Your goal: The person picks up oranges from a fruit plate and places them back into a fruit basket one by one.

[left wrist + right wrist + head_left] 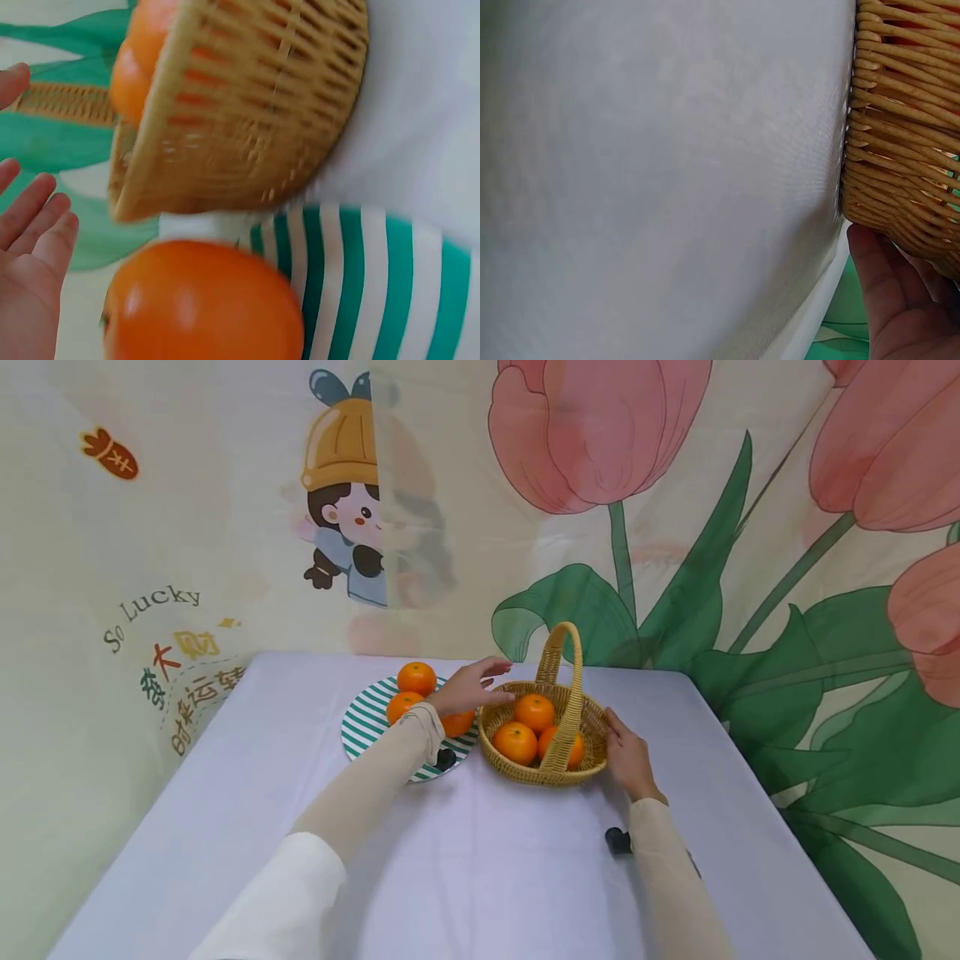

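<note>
A wicker basket (543, 777) with a tall arched handle (570, 693) stands on the table, holding three oranges (515, 742). To its left lies a round plate (360, 732) with green and white stripes, bearing three oranges (416, 679). My left hand (468, 687) hovers over the plate's right side, fingers spread toward the basket's left rim and nothing in them. In the left wrist view, an orange (202, 307) sits below the basket's wall, apart from that hand. My right hand (630, 760) rests against the basket's right side, its extended fingers (877, 274) touching the weave.
A white cloth (480, 877) covers the table. Behind it hangs a backdrop (450, 635) printed with tulips and a cartoon figure. Small black devices (618, 841) sit at both wrists.
</note>
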